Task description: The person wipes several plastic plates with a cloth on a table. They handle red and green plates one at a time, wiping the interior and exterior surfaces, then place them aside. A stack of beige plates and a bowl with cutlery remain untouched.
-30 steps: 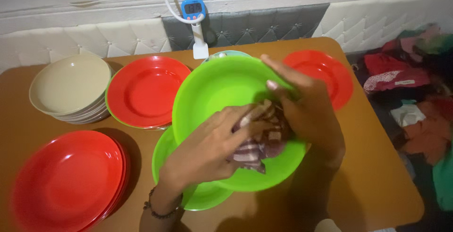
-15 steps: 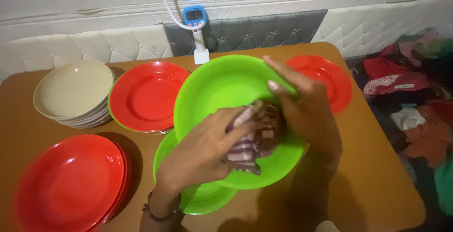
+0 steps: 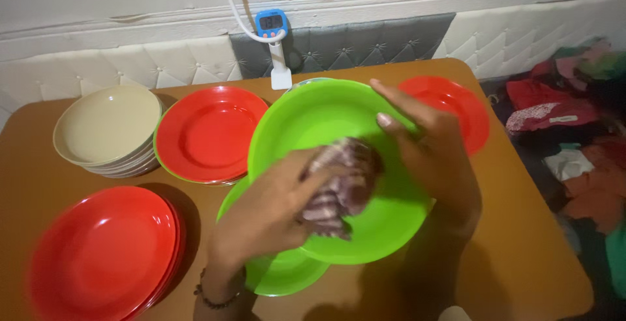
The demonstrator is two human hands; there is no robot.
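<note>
My right hand (image 3: 433, 158) grips the right rim of a bright green plate (image 3: 306, 122) and holds it tilted above the table. My left hand (image 3: 267, 213) presses a striped purple and white cloth (image 3: 342, 184) against the plate's inner face. A beaded bracelet (image 3: 212, 295) sits on my left wrist. Under the raised plate lies another green plate (image 3: 287, 272) on the brown table (image 3: 515, 243).
A stack of red plates (image 3: 104, 256) lies at the front left, and a second red stack (image 3: 205, 132) lies behind it. Beige bowls (image 3: 104, 125) are stacked at the far left. One red plate (image 3: 460, 102) lies at the back right. A blue timer (image 3: 270, 24) stands by the wall. Clothes (image 3: 567, 138) are piled beyond the table's right edge.
My left hand has slid the cloth up and to the left across the green plate. My right hand keeps its hold on the rim.
</note>
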